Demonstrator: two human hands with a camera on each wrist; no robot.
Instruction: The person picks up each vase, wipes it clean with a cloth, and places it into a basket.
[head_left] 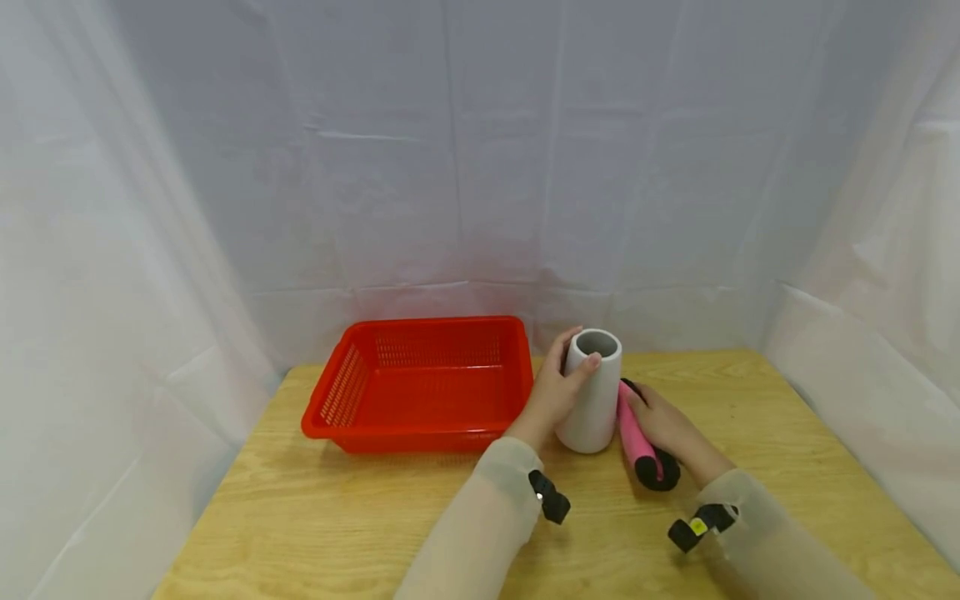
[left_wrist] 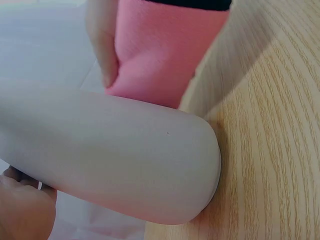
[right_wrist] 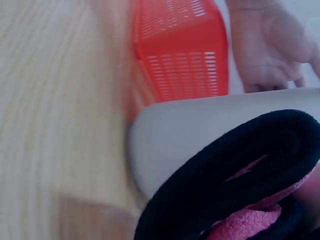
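Observation:
A tall white vase point(head_left: 594, 392) stands upright on the wooden table point(head_left: 360, 508), just right of a red plastic basket point(head_left: 423, 383). My left hand point(head_left: 558, 385) grips the vase near its open top, thumb across its front. My right hand point(head_left: 663, 425) holds a rolled pink and black cloth point(head_left: 641, 442) that lies against the vase's right side. In the left wrist view the vase point(left_wrist: 115, 155) fills the frame with the pink roll point(left_wrist: 160, 55) behind it. The right wrist view shows the roll's black end point(right_wrist: 235, 185), the vase point(right_wrist: 200, 130) and the basket point(right_wrist: 180, 50).
The basket is empty and sits at the table's back left. White cloth curtains point(head_left: 480, 167) close in the back and both sides. Bare wood lies in front of the basket and to the right of my right hand.

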